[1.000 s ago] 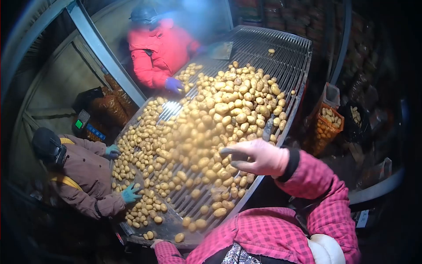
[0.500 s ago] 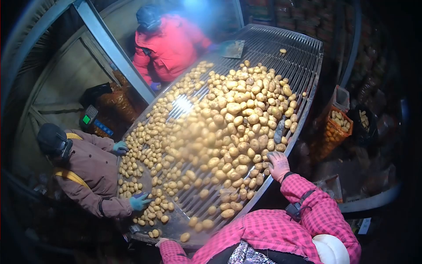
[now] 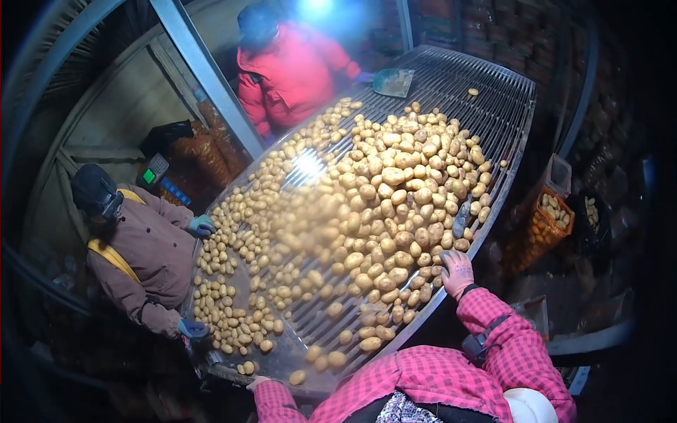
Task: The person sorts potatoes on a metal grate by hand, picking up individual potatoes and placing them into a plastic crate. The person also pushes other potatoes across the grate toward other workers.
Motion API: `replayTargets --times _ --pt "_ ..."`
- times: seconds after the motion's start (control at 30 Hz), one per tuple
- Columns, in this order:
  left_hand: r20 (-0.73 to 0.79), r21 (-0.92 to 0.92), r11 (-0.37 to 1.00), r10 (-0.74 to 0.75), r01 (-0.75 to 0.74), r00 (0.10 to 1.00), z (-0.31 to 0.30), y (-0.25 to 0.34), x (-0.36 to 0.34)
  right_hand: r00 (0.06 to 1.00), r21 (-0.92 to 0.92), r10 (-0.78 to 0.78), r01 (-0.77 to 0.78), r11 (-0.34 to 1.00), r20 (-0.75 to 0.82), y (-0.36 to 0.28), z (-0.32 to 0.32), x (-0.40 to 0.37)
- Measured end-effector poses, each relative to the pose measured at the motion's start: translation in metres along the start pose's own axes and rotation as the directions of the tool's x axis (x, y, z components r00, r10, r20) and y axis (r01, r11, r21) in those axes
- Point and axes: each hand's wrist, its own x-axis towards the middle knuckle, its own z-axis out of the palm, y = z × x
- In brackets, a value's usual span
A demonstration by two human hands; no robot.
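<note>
My right hand (image 3: 458, 273), in a pinkish glove, rests at the right rim of the slatted metal table (image 3: 518, 134). Its fingers are stretched out and spread against the edge of a large heap of potatoes (image 3: 395, 204). Down at the near edge of the table, my left hand (image 3: 260, 383) shows only in part beside my pink checked sleeve, its fingers mostly hidden. A few loose potatoes (image 3: 317, 357) lie on the slats between my hands. A dark elongated object (image 3: 462, 217) lies among the potatoes beyond my right hand.
A co-worker in a brown jacket (image 3: 151, 243) stands at the left side, gloved hands by the potatoes. Another in a red jacket (image 3: 293, 77) holds a flat scoop (image 3: 393, 82) at the far end. An orange mesh bag of potatoes (image 3: 539, 229) stands right of the table.
The view has shifted, so the table sits slightly lower and farther right. The brown-jacketed co-worker's nearer hand has drawn back from the potatoes toward the table edge. My hands stay at the rim.
</note>
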Motion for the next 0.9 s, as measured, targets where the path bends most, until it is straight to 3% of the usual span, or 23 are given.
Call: replayTargets --times 0.13,0.33,0.43,0.53,0.57,0.7,0.73,0.8,0.9 --pt "0.012 0.024 0.999 0.043 -0.043 0.999 0.007 -0.003 0.013 1.000 -0.041 0.000 0.000 0.999 -0.015 -0.003 -0.001 0.001" --pt "-0.033 -0.127 0.986 0.106 -0.109 0.994 0.030 -0.024 0.039 1.000 -0.044 -0.001 0.001 0.999 -0.001 -0.001 0.003 0.001" --pt "0.032 -0.156 0.978 0.143 -0.136 0.989 0.027 -0.025 0.036 0.998 -0.052 0.034 -0.031 0.998 0.050 -0.001 0.008 0.001" --pt "0.138 -0.212 0.976 0.088 -0.058 0.987 -0.016 -0.007 -0.006 0.995 -0.115 0.056 -0.047 0.992 0.082 0.001 0.014 0.000" --pt "0.121 -0.236 0.968 0.112 -0.081 0.986 0.006 -0.021 0.020 0.994 -0.136 0.065 -0.053 0.989 0.084 0.001 0.017 -0.001" --pt "0.117 -0.256 0.962 0.132 -0.099 0.984 0.009 -0.022 0.017 0.976 -0.177 0.211 -0.198 0.964 0.061 -0.030 0.026 -0.003" --pt "0.129 -0.260 0.960 0.140 -0.103 0.982 0.014 -0.024 0.022 0.950 -0.087 0.286 -0.277 0.957 0.128 -0.049 0.018 -0.001" --pt "0.142 -0.265 0.959 0.138 -0.097 0.980 0.020 -0.032 0.028 0.994 -0.014 0.105 -0.105 0.994 -0.006 -0.070 0.031 -0.016" --pt "0.127 -0.220 0.970 0.133 -0.103 0.983 0.009 -0.026 0.014 0.990 0.056 0.022 -0.030 0.998 0.136 -0.119 0.031 -0.040"
